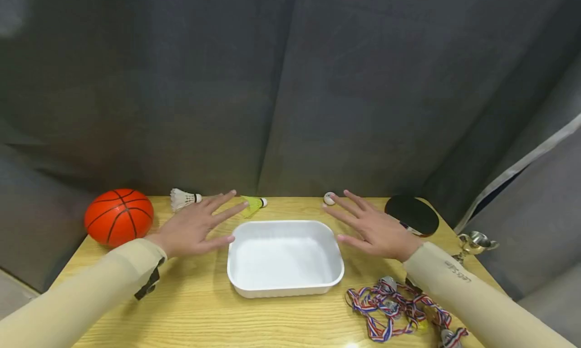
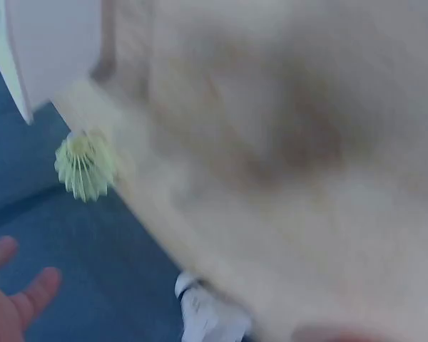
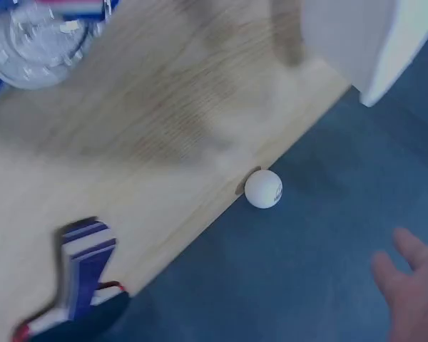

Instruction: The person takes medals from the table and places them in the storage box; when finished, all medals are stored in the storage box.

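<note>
Both hands are held over the table with fingers spread and nothing in them. At the left side of a white rectangular tray point(image 1: 286, 259), the left hand point(image 1: 197, 227) has its thumb tip overlapping the rim in the head view. Beyond its fingertips lies a yellow shuttlecock point(image 1: 253, 205), and a white shuttlecock point(image 1: 183, 199) is just behind the hand. Across the tray, the right hand point(image 1: 374, 227) points inward, its fingertips overlapping a white table tennis ball point(image 1: 329, 198). The right wrist view shows the whole ball point(image 3: 263, 189) near the table edge.
An orange-red basketball point(image 1: 119, 218) sits at the back left. At the back right lies a black table tennis bat point(image 1: 412, 216), with a small trophy cup point(image 1: 475, 243) nearer. Medals on striped ribbons point(image 1: 386, 307) lie tangled below the right forearm. A dark curtain point(image 1: 272, 85) hangs behind the table.
</note>
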